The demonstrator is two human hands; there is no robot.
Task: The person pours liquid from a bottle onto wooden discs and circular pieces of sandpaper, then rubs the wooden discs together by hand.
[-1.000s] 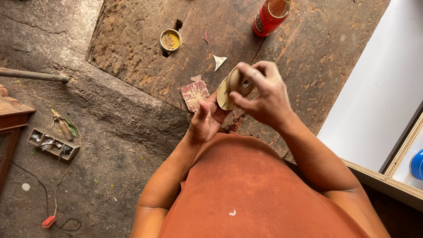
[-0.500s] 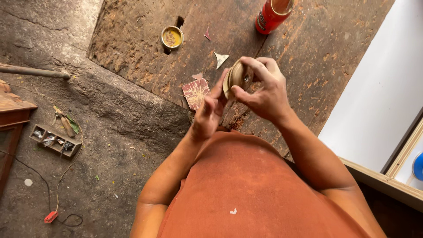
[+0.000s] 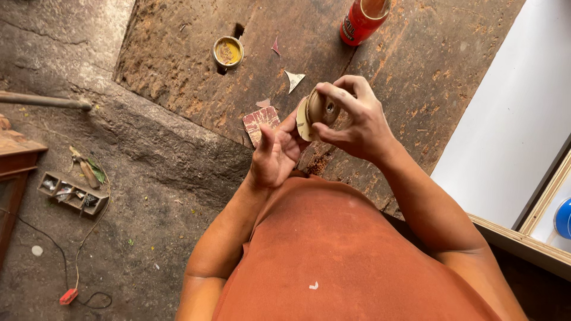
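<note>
My right hand (image 3: 357, 122) grips a small round wooden piece (image 3: 324, 107) with a hole in its end, fingers wrapped over its top. My left hand (image 3: 276, 151) presses a pale scrap of sandpaper (image 3: 303, 119) against the left side of that piece, palm turned up. Both hands hover above a rough wooden workbench (image 3: 416, 65). A reddish square of sandpaper (image 3: 260, 123) lies on the bench just left of my left hand.
A small round tin of yellowish paste (image 3: 228, 52) and an orange-red bottle (image 3: 363, 21) stand on the bench farther off. Paper scraps (image 3: 293, 79) lie between them. A white board (image 3: 511, 119) leans at the right. On the stone floor lie a compartment box (image 3: 72, 193) and a cable (image 3: 77, 261).
Both hands have risen slightly and the wooden piece has turned in my right hand, its holed end now facing me. The view has shifted a little.
</note>
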